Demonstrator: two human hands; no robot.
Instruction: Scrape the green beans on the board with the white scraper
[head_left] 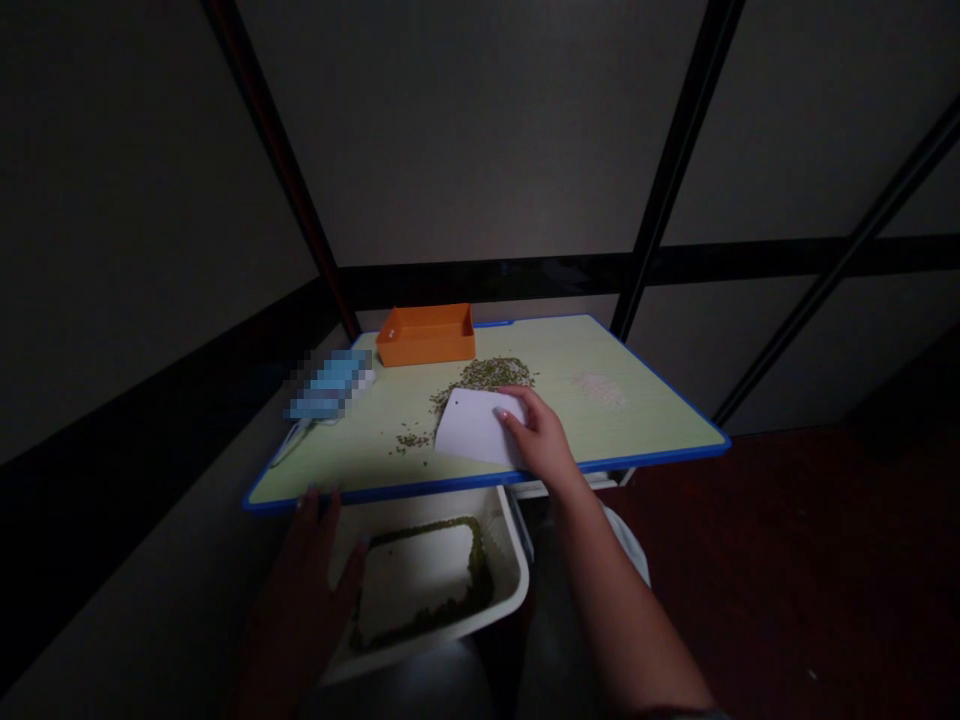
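Note:
My right hand (538,432) grips a white card (478,428) by its right side, thumb on top. The card has a small dark hole near its upper left corner and stands tilted above the table near its front edge. Behind it lies a heap of small green beans or seeds (495,374), with a smaller scatter of seeds (411,441) to the left. Below the table edge, my left hand (311,575) rests at the left side of a white tub (517,580), fingers apart. Green seeds (480,570) line the tub's inner edges.
An orange open box (427,345) stands at the back left of the blue-edged table (652,425). A blurred blue object (330,385) with a white cable lies at the left edge. Pale grains (600,388) are spread at the right. Dark panelled walls rise behind.

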